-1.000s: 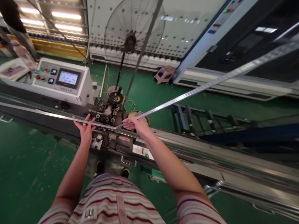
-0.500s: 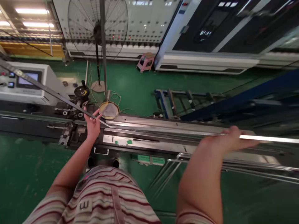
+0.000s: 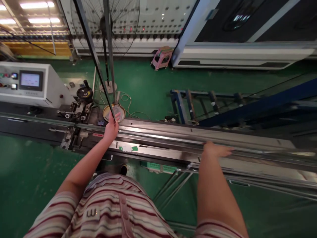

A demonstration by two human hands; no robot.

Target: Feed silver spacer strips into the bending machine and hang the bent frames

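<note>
A long thin metal bar lies along the bench and, near my left hand, bends into a length that rises steeply past the top edge. My left hand is closed at this bend, the rising length between thumb and fingers. Further right, my right hand grips the bar from above, its fingertips pointing right. The palm covers part of the bar there. Just behind my left hand is a round yellow-rimmed tray with something greyish in it.
Left on the bench are a clamp mechanism with a black handwheel and a white control box with a screen. Behind stand a fan, a pink stool and a blue frame. Metal rods lie below the bench front.
The bar's left length has swung from slanting low leftward to rising steeply. My left hand moved right with it; my right hand moved left along the bench. The view shifted slightly.
</note>
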